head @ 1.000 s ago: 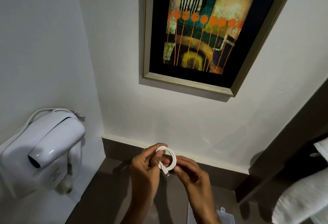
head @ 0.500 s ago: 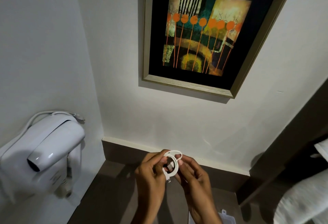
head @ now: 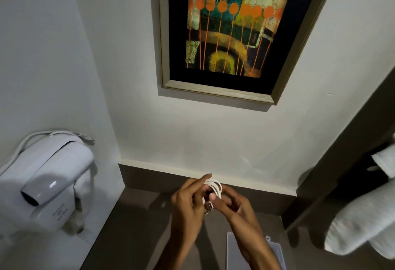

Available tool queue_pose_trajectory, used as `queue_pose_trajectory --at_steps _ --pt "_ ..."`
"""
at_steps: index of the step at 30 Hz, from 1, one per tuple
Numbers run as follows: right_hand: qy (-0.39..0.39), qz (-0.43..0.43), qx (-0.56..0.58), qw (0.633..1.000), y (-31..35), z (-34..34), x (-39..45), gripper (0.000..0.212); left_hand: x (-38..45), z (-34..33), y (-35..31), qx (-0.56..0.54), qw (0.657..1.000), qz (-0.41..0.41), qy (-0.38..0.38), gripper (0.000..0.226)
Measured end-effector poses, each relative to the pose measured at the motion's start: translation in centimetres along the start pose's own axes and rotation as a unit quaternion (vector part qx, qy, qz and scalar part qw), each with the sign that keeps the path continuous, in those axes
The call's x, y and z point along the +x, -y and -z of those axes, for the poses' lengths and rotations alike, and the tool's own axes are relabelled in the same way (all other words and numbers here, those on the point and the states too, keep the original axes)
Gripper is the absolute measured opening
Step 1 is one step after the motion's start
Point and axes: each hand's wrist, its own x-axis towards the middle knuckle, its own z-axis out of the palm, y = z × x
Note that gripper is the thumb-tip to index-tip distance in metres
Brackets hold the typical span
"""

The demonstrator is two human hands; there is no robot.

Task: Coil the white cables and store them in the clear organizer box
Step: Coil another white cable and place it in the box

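Observation:
A white cable (head: 216, 188) is wound into a small coil and held up between both hands over a dark brown counter (head: 136, 227). My left hand (head: 188, 205) pinches the coil from the left with fingers bent around it. My right hand (head: 233, 203) grips it from the right, thumb pressed on the loops, and the cable's plug end hangs just below the thumb. The clear organizer box (head: 234, 250) lies on the counter under my right forearm, only partly visible at the bottom edge.
A white wall-mounted hair dryer (head: 49, 182) sits at the left. A framed abstract painting (head: 233, 32) hangs on the white wall ahead. Rolled white towels (head: 363, 224) rest on a dark shelf at the right.
The coil has gone from one flat open loop to a tighter bundle of several loops. Both hands closed in on it and sank slightly lower in the view.

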Motion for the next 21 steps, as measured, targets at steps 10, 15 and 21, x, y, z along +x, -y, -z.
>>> queue_pose_trajectory --at_steps 10,15,21 --pt "-0.161 -0.003 -0.072 0.984 -3.8 3.6 -2.8 0.011 -2.3 -3.4 2.5 -0.001 0.998 0.027 0.062 0.022" --pt "-0.249 -0.063 -0.076 0.964 -7.2 6.8 -5.4 0.018 -4.7 -6.4 4.8 0.0 0.976 0.075 0.206 0.028" --pt "-0.361 -0.159 -0.159 0.905 -14.9 12.2 -12.5 0.018 -12.4 -11.6 8.7 0.032 0.892 0.177 0.414 0.04"
